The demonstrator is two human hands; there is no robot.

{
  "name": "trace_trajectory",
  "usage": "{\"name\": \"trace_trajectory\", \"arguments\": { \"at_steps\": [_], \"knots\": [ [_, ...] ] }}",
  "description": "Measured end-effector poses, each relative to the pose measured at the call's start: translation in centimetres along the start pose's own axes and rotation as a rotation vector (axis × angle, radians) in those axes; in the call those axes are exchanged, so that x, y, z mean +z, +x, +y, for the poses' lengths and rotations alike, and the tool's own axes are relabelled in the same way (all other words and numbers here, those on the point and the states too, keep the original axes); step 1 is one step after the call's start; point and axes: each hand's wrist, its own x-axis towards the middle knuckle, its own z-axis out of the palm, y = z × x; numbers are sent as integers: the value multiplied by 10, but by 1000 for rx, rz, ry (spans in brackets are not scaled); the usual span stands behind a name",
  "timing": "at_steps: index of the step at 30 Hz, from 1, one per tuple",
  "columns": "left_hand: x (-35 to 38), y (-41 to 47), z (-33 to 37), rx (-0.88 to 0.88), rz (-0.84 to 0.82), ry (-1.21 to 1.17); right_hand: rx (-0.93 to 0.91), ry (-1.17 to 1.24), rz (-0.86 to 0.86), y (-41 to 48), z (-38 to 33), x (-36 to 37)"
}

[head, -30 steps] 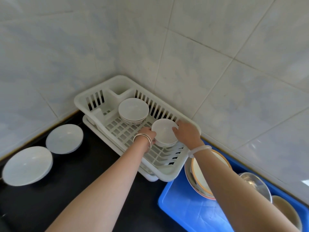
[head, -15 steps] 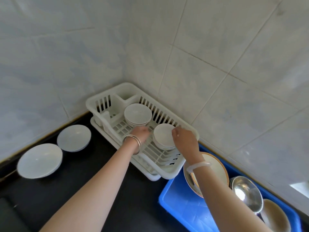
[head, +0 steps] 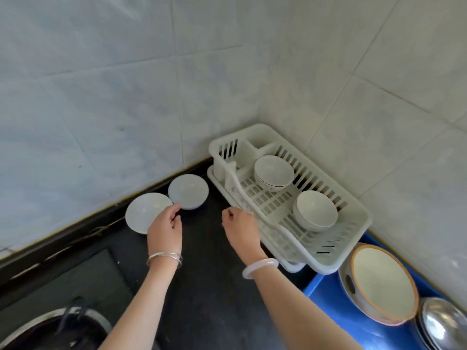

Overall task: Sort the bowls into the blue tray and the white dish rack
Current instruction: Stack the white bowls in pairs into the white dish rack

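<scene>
The white dish rack (head: 353, 238) sits in the tiled corner with two stacks of small white bowls inside: a far stack (head: 273, 173) and a near stack (head: 316, 210). Two shallow white bowls lie on the black counter to its left, a nearer one (head: 144, 210) and a farther one (head: 188, 191). My left hand (head: 165, 229) hovers at the nearer bowl's right rim, fingers loosely curled, holding nothing. My right hand (head: 240, 231) is beside the rack's front edge, fingers curled, empty. The blue tray (head: 326, 291) at lower right holds a large orange-rimmed bowl (head: 379, 281) and a steel bowl (head: 442, 324).
Tiled walls close in behind the rack and the counter. A metal sink or pot rim (head: 50, 327) shows at the lower left. Black countertop (head: 209, 286) lies between my forearms.
Both hands have left the near bowl stack in the rack and moved left; my left hand now reaches the shallow bowls on the counter. The view has swung left.
</scene>
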Motion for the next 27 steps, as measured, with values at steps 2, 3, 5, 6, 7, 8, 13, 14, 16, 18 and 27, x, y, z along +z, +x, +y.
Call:
{"name": "trace_trajectory", "arguments": {
  "at_steps": [2,3,5,6,7,8,13,14,16,18,27],
  "knots": [
    [-7,8,-21,-43,55,62,47,12,-53,15,-1,18],
    [-10,13,-31,-49,75,100,60,-1,-76,23,-3,26],
    [-15,22,-49,-60,107,144,78,-16,-119,37,-6,40],
    [-17,26,-57,-79,114,152,89,-9,-131,45,-9,46],
    [-17,30,-63,-108,118,151,102,9,-135,52,-12,51],
    [-17,33,-68,-143,122,140,116,36,-135,58,-15,56],
    [-14,46,-82,-282,165,-65,225,256,-128,82,-26,77],
    [-14,48,-84,-327,170,-112,264,326,-123,85,-26,81],
    [-15,50,-88,-420,153,-185,325,466,-113,88,-28,84],
    [-15,51,-90,-483,150,-253,346,524,-87,90,-29,85],
    [-13,54,-102,-483,167,-513,137,464,-36,75,-45,62]
  ]
}}
